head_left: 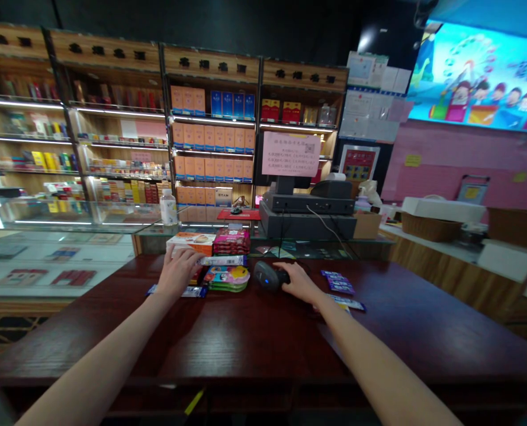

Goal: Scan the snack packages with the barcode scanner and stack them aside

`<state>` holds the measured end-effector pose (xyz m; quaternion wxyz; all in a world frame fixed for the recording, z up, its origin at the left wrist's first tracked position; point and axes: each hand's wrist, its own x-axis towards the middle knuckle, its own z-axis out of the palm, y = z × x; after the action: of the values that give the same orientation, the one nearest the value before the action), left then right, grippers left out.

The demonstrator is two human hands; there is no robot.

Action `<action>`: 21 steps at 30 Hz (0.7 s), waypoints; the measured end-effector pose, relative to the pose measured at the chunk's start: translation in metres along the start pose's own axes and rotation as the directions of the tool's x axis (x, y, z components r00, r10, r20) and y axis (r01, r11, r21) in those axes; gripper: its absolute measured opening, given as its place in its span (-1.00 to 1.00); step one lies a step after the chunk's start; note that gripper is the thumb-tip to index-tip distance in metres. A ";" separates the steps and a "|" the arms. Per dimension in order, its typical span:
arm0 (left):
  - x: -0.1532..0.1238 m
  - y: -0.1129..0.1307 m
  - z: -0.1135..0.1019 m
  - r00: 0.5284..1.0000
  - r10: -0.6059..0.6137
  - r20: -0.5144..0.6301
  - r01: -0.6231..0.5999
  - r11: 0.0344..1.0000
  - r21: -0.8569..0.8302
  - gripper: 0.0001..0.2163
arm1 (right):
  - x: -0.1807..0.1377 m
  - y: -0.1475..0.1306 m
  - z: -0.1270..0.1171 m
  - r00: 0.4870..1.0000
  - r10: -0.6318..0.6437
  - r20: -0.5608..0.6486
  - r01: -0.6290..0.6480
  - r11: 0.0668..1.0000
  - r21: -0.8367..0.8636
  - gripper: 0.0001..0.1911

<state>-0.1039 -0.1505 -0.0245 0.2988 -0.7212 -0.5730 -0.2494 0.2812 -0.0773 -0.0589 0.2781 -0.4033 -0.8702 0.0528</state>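
My right hand (301,282) is closed around the handle of a dark barcode scanner (267,276), which shows a small blue light and points left. My left hand (181,267) is curled at one end of a slim white-and-blue packet (224,260) and appears to grip it; the thumb is hidden. Just beyond the fingers lies a white-and-orange box (191,239), beside a stack of dark pink packets (231,241). Green, colourful packets (227,278) lie between the hands. Another slim blue packet (195,291) rests under the left wrist.
Right of the scanner, purple packets (338,282) and a slim blue-white packet (347,302) lie on the dark wooden table (228,346). A cash register (308,216) stands behind, with a white bottle (169,208) on the glass counter to its left.
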 end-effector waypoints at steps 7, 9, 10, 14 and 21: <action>0.004 0.007 -0.001 0.999 -0.013 -0.038 0.014 1.000 0.009 -0.77 | 0.017 -0.016 -0.013 0.994 -0.098 -0.041 0.105 0.967 0.232 -0.26; 0.004 0.008 -0.002 0.999 -0.015 -0.047 0.015 1.000 0.016 -0.77 | 0.019 -0.023 -0.014 0.994 -0.108 -0.006 0.104 0.947 0.304 -0.21; 0.004 0.008 -0.003 0.998 -0.015 -0.053 0.016 1.000 0.020 -0.77 | 0.019 -0.028 -0.015 0.993 -0.114 0.014 0.103 0.939 0.329 -0.19; 0.003 0.006 -0.005 0.998 -0.011 -0.068 0.014 0.999 0.044 -0.76 | 0.022 -0.044 -0.020 0.990 -0.131 0.051 0.101 0.916 0.389 -0.12; 0.000 0.001 -0.005 0.996 -0.008 -0.086 0.014 0.998 0.068 -0.76 | 0.027 -0.053 -0.023 0.988 -0.145 0.047 0.110 0.891 0.440 -0.09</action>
<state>-0.1033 -0.1541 -0.0211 0.3463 -0.6959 -0.5720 -0.2618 0.2431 -0.0960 -0.0104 0.3295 -0.2705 -0.8712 0.2435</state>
